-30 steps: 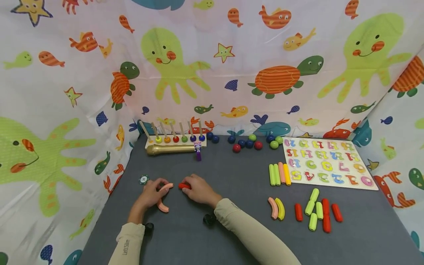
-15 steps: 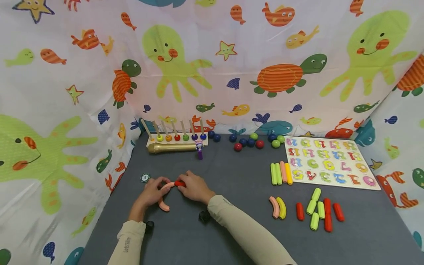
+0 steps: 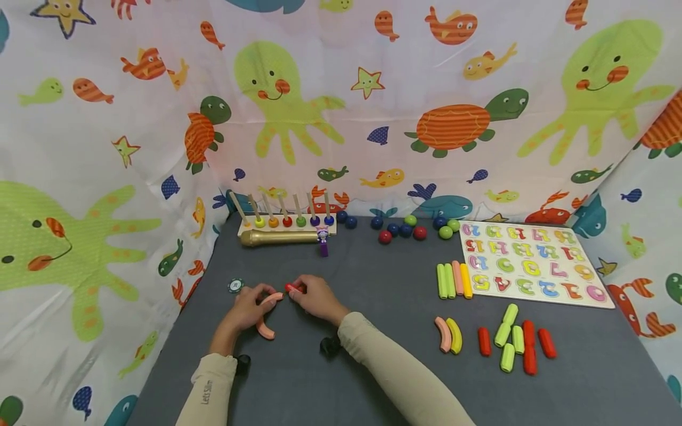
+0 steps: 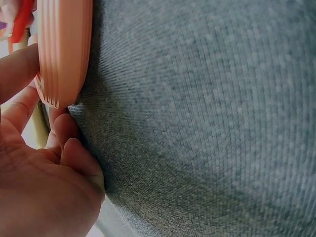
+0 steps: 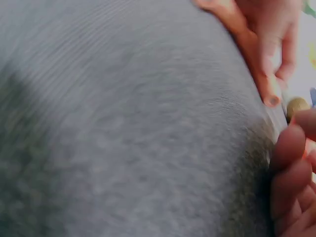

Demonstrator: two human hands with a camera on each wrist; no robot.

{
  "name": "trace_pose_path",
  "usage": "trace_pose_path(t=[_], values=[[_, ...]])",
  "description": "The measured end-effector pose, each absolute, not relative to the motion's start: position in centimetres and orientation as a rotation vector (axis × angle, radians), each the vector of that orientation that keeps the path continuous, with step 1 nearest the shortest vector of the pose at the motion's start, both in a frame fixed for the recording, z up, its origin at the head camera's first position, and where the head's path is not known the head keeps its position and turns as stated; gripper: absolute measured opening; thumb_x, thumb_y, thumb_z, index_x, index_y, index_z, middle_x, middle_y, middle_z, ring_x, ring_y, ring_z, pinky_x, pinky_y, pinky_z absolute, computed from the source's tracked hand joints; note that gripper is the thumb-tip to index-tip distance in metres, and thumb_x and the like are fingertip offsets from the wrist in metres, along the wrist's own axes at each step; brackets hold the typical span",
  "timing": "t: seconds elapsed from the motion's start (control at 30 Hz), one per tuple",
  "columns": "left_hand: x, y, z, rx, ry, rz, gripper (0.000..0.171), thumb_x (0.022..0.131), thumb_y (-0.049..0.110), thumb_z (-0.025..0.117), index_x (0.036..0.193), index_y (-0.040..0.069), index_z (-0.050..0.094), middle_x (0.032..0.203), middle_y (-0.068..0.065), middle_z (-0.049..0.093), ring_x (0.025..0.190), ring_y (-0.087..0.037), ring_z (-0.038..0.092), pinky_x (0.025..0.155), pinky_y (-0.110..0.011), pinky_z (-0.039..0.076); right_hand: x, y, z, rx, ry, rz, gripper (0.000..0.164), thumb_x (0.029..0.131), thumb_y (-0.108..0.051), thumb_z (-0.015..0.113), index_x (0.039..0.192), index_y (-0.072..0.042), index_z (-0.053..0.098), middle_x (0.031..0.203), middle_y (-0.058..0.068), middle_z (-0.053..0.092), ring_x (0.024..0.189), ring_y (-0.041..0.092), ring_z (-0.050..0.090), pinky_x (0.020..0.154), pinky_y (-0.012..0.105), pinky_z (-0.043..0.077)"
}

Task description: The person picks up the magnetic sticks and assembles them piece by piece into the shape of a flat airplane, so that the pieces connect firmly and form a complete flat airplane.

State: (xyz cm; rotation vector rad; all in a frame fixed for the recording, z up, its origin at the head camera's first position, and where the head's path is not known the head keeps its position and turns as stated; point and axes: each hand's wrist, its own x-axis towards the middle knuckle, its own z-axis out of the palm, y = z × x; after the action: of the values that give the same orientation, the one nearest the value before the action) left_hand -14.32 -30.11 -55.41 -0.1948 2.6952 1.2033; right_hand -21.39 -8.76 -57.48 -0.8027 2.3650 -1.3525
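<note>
In the head view my left hand (image 3: 249,309) pinches a peach-coloured curved toy tube (image 3: 266,331). Its lower part bends toward me, and its far end shows past the fingertips; the fingers hide the middle, so I cannot tell if it is one piece or joined pieces. A ribbed end of the peach tube (image 4: 64,54) fills the upper left of the left wrist view. My right hand (image 3: 318,300) holds a short red toy tube (image 3: 290,288) between thumb and fingers. A small gap separates the red tube from the peach end.
A poker chip (image 3: 235,286) lies beside the left hand. Behind stand a peg board (image 3: 288,223) and a gold microphone-like stick (image 3: 279,238). Several balls (image 3: 406,229), a number board (image 3: 533,260), straight tubes (image 3: 453,280) and more red tubes (image 3: 529,348) lie to the right.
The right hand brought the red tube left against the peach end, then drew it slightly away to the right and tilted it. The left hand keeps its hold, almost still.
</note>
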Motion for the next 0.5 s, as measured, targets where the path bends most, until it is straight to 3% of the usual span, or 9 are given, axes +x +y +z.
trace_pose_path(t=[0.1,0.23,0.4,0.5], values=[[-14.2,-30.0,-55.2,-0.202,2.689,1.205,0.020,0.107,0.019,0.069,0.123,0.007,0.069,0.109,-0.017,0.051,0.099,-0.033,0.048,0.085,-0.049,0.039,-21.6,-8.5,-57.5,-0.594,2.140,-1.601,0.016,0.104,-0.013,0.073,0.115,-0.003,0.067,0.090,0.004,0.068,0.055,0.015,0.060,0.052,0.028,0.051],[-14.3,-29.9,-55.1,-0.218,2.682,1.210,0.020,0.107,0.018,0.069,0.123,0.006,0.069,0.111,-0.017,0.050,0.101,-0.034,0.049,0.086,-0.050,0.039,-21.9,-8.2,-57.3,-0.484,1.985,-1.763,0.021,0.101,-0.015,0.076,0.115,-0.003,0.066,0.091,0.004,0.067,0.059,0.015,0.059,0.052,0.028,0.049],[-14.4,-29.9,-55.3,-0.217,2.678,1.207,0.021,0.107,0.021,0.069,0.123,0.007,0.069,0.111,-0.017,0.051,0.102,-0.034,0.049,0.088,-0.051,0.040,-22.2,-7.7,-57.1,-0.364,1.884,-1.892,0.024,0.101,-0.019,0.077,0.115,-0.004,0.066,0.084,0.003,0.057,0.057,0.013,0.046,0.051,0.026,0.040],[-14.3,-29.9,-55.2,-0.219,2.685,1.210,0.020,0.107,0.020,0.069,0.122,0.007,0.069,0.112,-0.018,0.051,0.103,-0.035,0.049,0.090,-0.054,0.040,-22.2,-7.5,-57.1,-0.338,1.809,-1.941,0.022,0.101,-0.013,0.075,0.115,-0.001,0.062,0.083,0.006,0.063,0.053,0.013,0.044,0.050,0.026,0.041]])
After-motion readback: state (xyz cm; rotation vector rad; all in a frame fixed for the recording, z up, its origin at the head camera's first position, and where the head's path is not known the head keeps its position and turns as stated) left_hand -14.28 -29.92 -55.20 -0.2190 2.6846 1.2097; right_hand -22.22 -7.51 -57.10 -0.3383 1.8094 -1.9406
